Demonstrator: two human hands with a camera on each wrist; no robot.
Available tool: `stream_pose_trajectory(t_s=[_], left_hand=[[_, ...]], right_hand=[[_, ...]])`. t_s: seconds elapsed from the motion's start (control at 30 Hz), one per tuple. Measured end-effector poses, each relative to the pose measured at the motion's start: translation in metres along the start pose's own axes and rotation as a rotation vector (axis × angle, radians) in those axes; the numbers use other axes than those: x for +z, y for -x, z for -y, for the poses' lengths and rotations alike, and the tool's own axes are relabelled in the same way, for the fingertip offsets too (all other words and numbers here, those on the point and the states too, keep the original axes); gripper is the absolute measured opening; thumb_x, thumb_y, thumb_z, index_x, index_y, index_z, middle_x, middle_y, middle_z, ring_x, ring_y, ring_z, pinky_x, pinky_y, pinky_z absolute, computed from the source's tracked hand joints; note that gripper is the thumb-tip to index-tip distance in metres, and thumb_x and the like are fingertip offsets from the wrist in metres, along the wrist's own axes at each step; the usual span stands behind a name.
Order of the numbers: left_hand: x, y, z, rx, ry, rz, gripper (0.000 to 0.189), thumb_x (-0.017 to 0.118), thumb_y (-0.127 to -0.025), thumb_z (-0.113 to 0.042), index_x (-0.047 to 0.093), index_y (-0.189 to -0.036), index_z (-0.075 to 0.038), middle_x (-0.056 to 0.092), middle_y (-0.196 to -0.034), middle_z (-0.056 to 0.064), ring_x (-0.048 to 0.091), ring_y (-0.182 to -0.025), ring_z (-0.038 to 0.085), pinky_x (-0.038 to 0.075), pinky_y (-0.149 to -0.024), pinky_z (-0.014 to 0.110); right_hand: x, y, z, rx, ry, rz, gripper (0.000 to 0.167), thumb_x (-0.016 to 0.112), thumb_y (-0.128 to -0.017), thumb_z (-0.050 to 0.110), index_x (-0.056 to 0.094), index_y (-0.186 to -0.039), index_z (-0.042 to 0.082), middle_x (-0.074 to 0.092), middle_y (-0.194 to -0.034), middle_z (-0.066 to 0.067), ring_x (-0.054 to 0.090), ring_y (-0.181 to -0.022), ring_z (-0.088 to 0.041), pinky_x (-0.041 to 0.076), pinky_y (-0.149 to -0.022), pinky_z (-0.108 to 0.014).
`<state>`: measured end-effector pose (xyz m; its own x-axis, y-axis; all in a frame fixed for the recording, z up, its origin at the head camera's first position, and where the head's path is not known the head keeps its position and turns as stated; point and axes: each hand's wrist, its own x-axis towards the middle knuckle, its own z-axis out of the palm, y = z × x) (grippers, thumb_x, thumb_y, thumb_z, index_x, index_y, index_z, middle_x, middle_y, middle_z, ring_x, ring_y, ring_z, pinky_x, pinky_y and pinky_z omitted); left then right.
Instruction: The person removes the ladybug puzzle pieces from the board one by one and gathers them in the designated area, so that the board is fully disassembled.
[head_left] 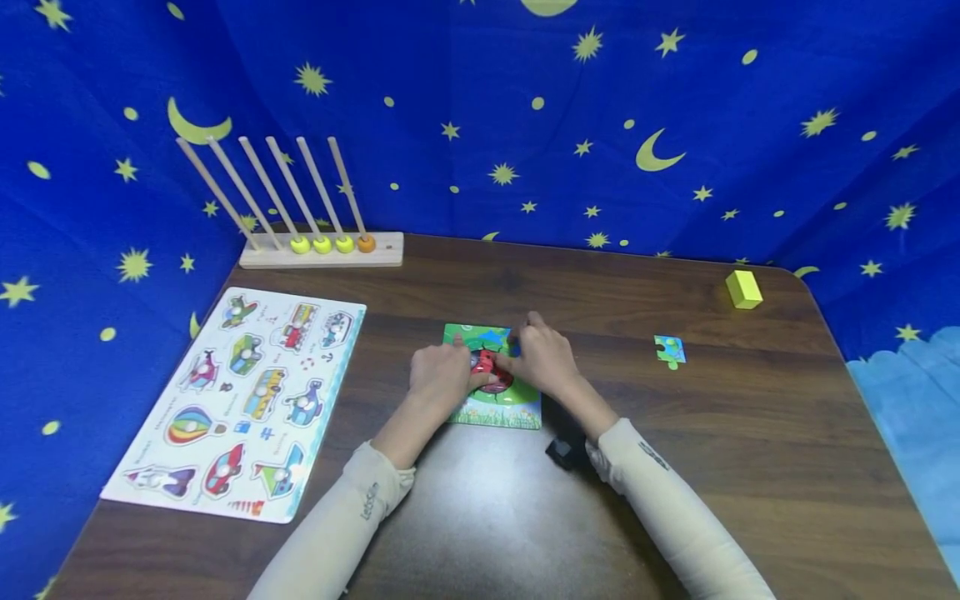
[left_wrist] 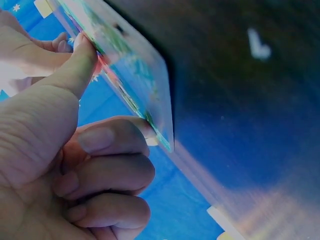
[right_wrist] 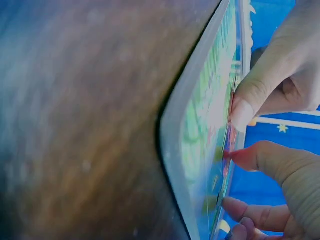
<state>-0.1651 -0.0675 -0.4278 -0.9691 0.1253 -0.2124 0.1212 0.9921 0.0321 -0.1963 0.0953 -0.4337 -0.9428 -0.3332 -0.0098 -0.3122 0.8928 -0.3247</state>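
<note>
A small square jigsaw puzzle [head_left: 517, 417] with a red ladybug on a green picture lies on the table. On its left side my left hand [head_left: 438, 373] presses the ladybug part with the thumb, while the other fingers bend inward in the left wrist view. From the right my right hand [head_left: 546, 357] touches the puzzle's surface with thumb and forefinger, set apart in the right wrist view. The two thumbs meet near the ladybug. Both hands cover parts of the picture, so the joints between pieces are partly hidden. A loose jigsaw piece [head_left: 670, 350] lies to the right.
A white peg puzzle board [head_left: 315, 450] with vehicle pictures lies at left. Behind it stands a wooden bead stand [head_left: 322, 254] with upright rods. A yellow block [head_left: 744, 289] is at the far right. Near the right wrist is a black object [head_left: 564, 452]. A blue star-patterned cloth [head_left: 450, 217] hangs behind.
</note>
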Motion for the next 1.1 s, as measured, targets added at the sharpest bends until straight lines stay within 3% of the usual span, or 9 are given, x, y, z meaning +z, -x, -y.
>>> stream_pose_trajectory(t_s=[0.1,0.37,0.7,0.83,0.97,1.1], left_hand=[[0.000,0.001,0.000,0.002,0.012,-0.018,0.094,0.060,-0.082,-0.073,0.051,-0.144,-0.003,0.073,-0.085,0.011,0.059,-0.061,0.020,0.046,-0.052,0.033],[0.000,0.001,0.000,0.009,0.003,0.005,0.097,0.057,-0.083,-0.074,0.044,-0.148,-0.002,0.057,-0.062,0.003,0.052,-0.054,0.015,0.043,-0.050,0.031],[0.000,0.001,0.001,0.005,0.025,-0.004,0.096,0.059,-0.083,-0.073,0.046,-0.147,-0.003,0.059,-0.064,0.004,0.051,-0.054,0.016,0.043,-0.049,0.032],[0.001,0.001,0.001,0.001,0.031,-0.011,0.094,0.060,-0.082,-0.072,0.049,-0.145,-0.003,0.068,-0.075,0.008,0.058,-0.061,0.019,0.046,-0.052,0.034],[0.001,0.001,0.001,-0.002,0.037,-0.010,0.093,0.061,-0.082,-0.072,0.050,-0.144,-0.003,0.072,-0.083,0.010,0.060,-0.063,0.021,0.046,-0.053,0.035],[0.001,0.002,0.003,0.012,0.049,-0.007,0.094,0.061,-0.083,-0.071,0.048,-0.146,-0.003,0.069,-0.077,0.009,0.056,-0.058,0.019,0.045,-0.051,0.034]], right_hand=[[0.002,-0.001,0.000,-0.007,-0.007,-0.005,0.042,0.077,-0.083,0.042,0.074,-0.097,0.003,0.057,-0.098,-0.011,0.057,-0.067,-0.023,0.054,-0.063,-0.042],[0.004,-0.003,-0.003,-0.013,-0.007,-0.005,0.041,0.077,-0.081,0.043,0.073,-0.094,0.005,0.057,-0.096,-0.009,0.058,-0.068,-0.022,0.054,-0.063,-0.040],[0.008,-0.005,-0.007,-0.038,-0.069,-0.012,0.039,0.078,-0.079,0.040,0.072,-0.093,0.004,0.059,-0.096,-0.010,0.057,-0.067,-0.021,0.053,-0.064,-0.040],[0.007,-0.004,-0.010,-0.035,-0.101,0.000,0.037,0.080,-0.078,0.037,0.071,-0.094,0.005,0.059,-0.097,-0.009,0.057,-0.069,-0.020,0.052,-0.065,-0.039],[0.005,-0.004,-0.012,-0.046,-0.090,0.017,0.037,0.078,-0.079,0.038,0.072,-0.096,0.006,0.058,-0.099,-0.008,0.056,-0.069,-0.020,0.051,-0.063,-0.037],[0.004,-0.002,-0.012,-0.060,-0.065,0.017,0.037,0.077,-0.082,0.039,0.073,-0.099,0.007,0.058,-0.100,-0.008,0.055,-0.069,-0.019,0.051,-0.062,-0.037]])
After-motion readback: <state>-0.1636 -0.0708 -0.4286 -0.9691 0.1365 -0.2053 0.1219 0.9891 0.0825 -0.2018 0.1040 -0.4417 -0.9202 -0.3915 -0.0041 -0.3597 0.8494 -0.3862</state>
